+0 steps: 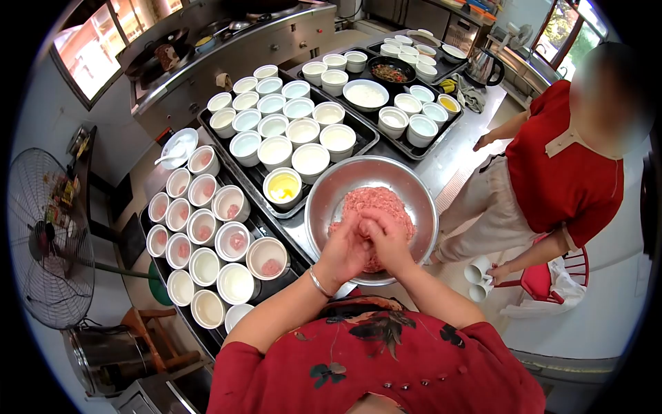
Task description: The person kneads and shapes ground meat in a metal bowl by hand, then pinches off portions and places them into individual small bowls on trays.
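A large steel bowl (420,200) holds a mound of pink minced meat (378,200). Over the meat my left hand (347,248) and my right hand (387,238) are pressed together, fingers curled against each other. Whatever lies between them is hidden. A bracelet circles my left wrist. White cups stand on a black tray (261,293) to the left; several, such as this cup (232,241), have a lump of pink meat at the bottom, while others beside them show none. Just left of the bowl's rim is a cup with yellow liquid (283,186).
More filled cups crowd a middle tray (365,138) and a back tray (419,152), with a dish of chopped food (391,71). A kettle (485,67) stands behind. At the right, a co-worker in red (565,165) holds white cups (478,276). A fan (52,234) is far left.
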### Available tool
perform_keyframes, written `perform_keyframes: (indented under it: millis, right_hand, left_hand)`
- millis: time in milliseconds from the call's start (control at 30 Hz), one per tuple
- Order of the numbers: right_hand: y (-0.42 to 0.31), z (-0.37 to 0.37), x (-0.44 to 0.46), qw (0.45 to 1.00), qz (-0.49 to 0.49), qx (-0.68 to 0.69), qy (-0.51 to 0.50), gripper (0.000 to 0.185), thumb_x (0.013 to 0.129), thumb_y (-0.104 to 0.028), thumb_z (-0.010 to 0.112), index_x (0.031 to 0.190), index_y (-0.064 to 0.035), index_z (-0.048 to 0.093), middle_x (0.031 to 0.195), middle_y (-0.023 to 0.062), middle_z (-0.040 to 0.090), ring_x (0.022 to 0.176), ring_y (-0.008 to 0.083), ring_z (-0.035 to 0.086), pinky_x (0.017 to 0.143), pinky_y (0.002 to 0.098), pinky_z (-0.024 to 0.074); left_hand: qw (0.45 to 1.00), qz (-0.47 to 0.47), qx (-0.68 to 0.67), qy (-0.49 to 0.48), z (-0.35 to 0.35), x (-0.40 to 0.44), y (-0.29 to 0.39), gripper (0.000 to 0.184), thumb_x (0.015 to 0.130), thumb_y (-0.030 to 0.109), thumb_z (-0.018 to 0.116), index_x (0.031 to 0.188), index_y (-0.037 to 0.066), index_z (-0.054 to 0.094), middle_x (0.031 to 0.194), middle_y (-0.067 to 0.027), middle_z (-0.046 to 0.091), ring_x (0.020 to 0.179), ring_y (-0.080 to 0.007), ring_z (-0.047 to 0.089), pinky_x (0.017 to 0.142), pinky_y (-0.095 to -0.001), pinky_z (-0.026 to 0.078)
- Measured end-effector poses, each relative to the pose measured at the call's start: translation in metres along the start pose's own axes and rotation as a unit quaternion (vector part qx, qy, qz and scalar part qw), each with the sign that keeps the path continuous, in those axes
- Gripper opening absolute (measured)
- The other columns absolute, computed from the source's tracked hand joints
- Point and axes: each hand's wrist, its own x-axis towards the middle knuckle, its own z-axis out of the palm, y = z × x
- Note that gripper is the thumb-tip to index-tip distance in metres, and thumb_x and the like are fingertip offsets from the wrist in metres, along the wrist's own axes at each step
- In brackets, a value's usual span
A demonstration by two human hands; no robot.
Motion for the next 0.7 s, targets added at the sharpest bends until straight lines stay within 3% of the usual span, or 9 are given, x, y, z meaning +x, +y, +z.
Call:
perform_keyframes:
  millis: [33,100,233,400,433,500,533,567,700]
  right_hand:
    - [-0.001,0.001,-0.001,1.0,-0.018,0.017,0.013,0.033,0.088,-0.024,0.038,0.113,-0.002,0.042,0.107,0.0121,0.05,0.103,0.0217,0.046,0.089,0.0339,0.0351]
    - [-0.002,0.002,-0.002,0.996,-0.055,0.052,0.038,0.033,0.088,-0.026,0.038,0.111,-0.0033,0.044,0.103,0.0105,0.052,0.1,0.0211,0.048,0.088,0.0341,0.0355]
    - [-0.004,0.0,-0.002,0.986,-0.109,0.101,0.073,0.034,0.088,-0.03,0.038,0.109,-0.0053,0.048,0.097,0.008,0.055,0.094,0.0204,0.051,0.087,0.0344,0.0361]
    - [0.0,-0.006,-0.002,0.969,0.128,0.21,0.002,0.024,0.087,-0.026,0.04,0.101,-0.0085,0.051,0.088,0.0042,0.056,0.079,0.0201,0.053,0.072,0.0333,0.0422]
    - [0.002,-0.003,-0.001,0.956,0.18,0.229,-0.019,0.022,0.087,-0.025,0.041,0.099,-0.0092,0.051,0.087,0.0034,0.057,0.076,0.02,0.053,0.069,0.0331,0.0434]
    - [-0.006,0.016,-0.009,0.981,0.136,0.128,-0.046,0.02,0.086,-0.022,0.043,0.094,-0.0076,0.054,0.084,0.0049,0.057,0.071,0.0211,0.054,0.063,0.0334,0.0432]
    - [-0.006,0.02,-0.013,0.986,-0.037,-0.155,-0.055,0.019,0.085,-0.02,0.044,0.091,-0.0056,0.054,0.084,0.0064,0.057,0.074,0.0221,0.054,0.065,0.0343,0.0427]
    - [-0.004,0.022,-0.013,0.883,-0.22,-0.41,-0.063,0.018,0.084,-0.018,0.046,0.089,-0.0035,0.055,0.083,0.0079,0.057,0.076,0.0232,0.054,0.067,0.0351,0.0422]
    - [0.008,0.024,-0.003,0.769,-0.332,-0.515,-0.182,0.017,0.081,-0.016,0.048,0.087,-0.0022,0.056,0.087,0.0107,0.055,0.084,0.0256,0.053,0.075,0.0351,0.0404]
  left_hand:
    - [0.973,-0.088,-0.212,-0.034,-0.004,0.0,0.001,0.044,0.089,0.036,0.033,0.117,0.003,0.039,0.115,-0.0109,0.047,0.105,-0.023,0.045,0.092,-0.0337,0.033]
    - [0.97,-0.065,-0.211,-0.1,-0.01,0.003,0.0,0.045,0.089,0.04,0.028,0.114,0.005,0.043,0.108,-0.0091,0.051,0.099,-0.0208,0.049,0.089,-0.0341,0.036]
    - [0.999,0.023,-0.022,-0.011,0.013,-0.003,0.005,0.048,0.089,0.042,0.026,0.11,0.004,0.046,0.1,-0.0087,0.054,0.094,-0.019,0.05,0.085,-0.0312,0.038]
    - [0.932,0.185,0.303,0.077,-0.007,0.008,-0.013,0.053,0.088,0.047,0.024,0.105,0.003,0.049,0.096,-0.0085,0.055,0.084,-0.0158,0.051,0.075,-0.0261,0.041]
    - [0.979,0.077,0.177,0.062,-0.012,0.005,-0.01,0.053,0.088,0.047,0.024,0.103,0.004,0.049,0.096,-0.0086,0.055,0.083,-0.0148,0.051,0.073,-0.025,0.042]
    - [0.997,-0.013,0.041,0.064,-0.019,-0.007,-0.004,0.052,0.087,0.048,0.025,0.102,0.004,0.049,0.096,-0.0088,0.055,0.081,-0.0138,0.051,0.071,-0.024,0.042]
    - [0.993,-0.033,-0.09,0.068,-0.016,-0.007,-0.01,0.052,0.087,0.048,0.025,0.101,0.004,0.049,0.098,-0.0097,0.054,0.088,-0.0178,0.051,0.079,-0.0291,0.04]
    - [0.972,-0.046,-0.221,0.067,-0.016,-0.007,-0.012,0.052,0.087,0.049,0.026,0.1,0.004,0.049,0.099,-0.0107,0.054,0.095,-0.0218,0.05,0.087,-0.0343,0.039]
    - [0.956,-0.049,-0.286,0.055,-0.03,-0.025,0.003,0.054,0.086,0.049,0.027,0.101,0.002,0.049,0.102,-0.0118,0.053,0.101,-0.0236,0.048,0.092,-0.0369,0.034]
